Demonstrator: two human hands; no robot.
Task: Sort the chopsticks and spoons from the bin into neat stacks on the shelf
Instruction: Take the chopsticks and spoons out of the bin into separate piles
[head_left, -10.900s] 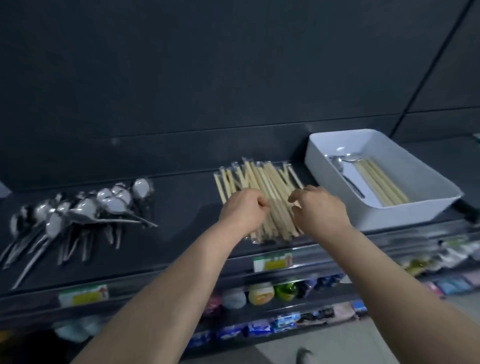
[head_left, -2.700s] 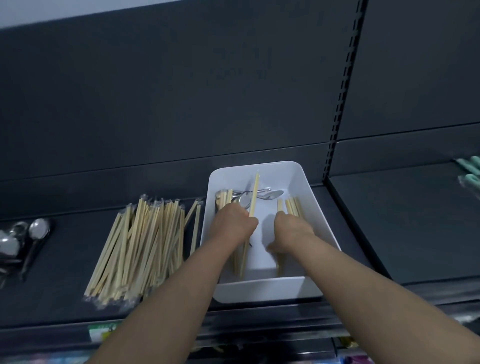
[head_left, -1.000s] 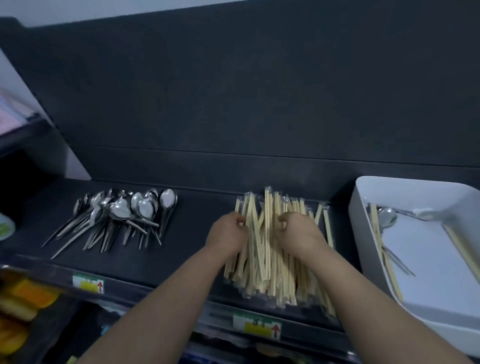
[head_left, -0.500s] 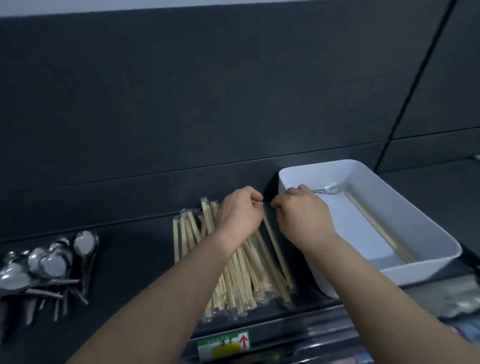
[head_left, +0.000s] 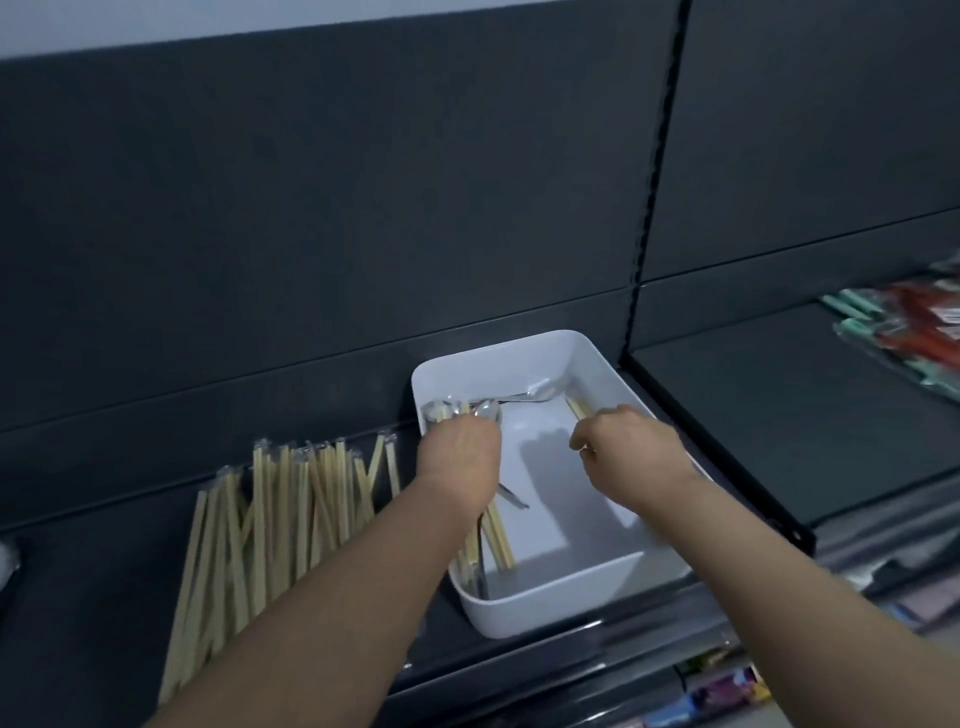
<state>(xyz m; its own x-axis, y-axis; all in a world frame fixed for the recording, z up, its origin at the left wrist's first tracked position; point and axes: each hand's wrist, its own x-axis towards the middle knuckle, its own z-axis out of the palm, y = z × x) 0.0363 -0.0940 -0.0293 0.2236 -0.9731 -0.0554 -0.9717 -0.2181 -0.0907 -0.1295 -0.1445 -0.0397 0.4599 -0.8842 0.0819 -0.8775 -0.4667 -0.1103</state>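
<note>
Now both hands are down in the white bin (head_left: 566, 592), which sits on the dark shelf (head_left: 78, 597). The left hand (head_left: 460, 457) is at the left side of the bin, on top of a few chopsticks (head_left: 496, 535) and some spoons (head_left: 488, 410). Its fingers bend down and hide behind the hand, so I cannot tell if its grip has closed on anything. The right hand (head_left: 628, 452) is by the right wall, where other sticks (head_left: 576, 408) poke out past it. Its fingers are curled, but I cannot tell if that grip holds a stick or nothing.

The chopsticks in the bin lie long-ways from front to back, right under the left hand. The chopstick stack (head_left: 280, 519) on the shelf lies just to the left of the bin and points the same way. So the left hand is the nearer one to the stack. I think it only has to lift its sticks over the bin's left wall and set them down without turning them. One more spoon (head_left: 535, 393) lies across the back of the bin, between the two hands. The spoons look slippery and could slide off when lifted.
</note>
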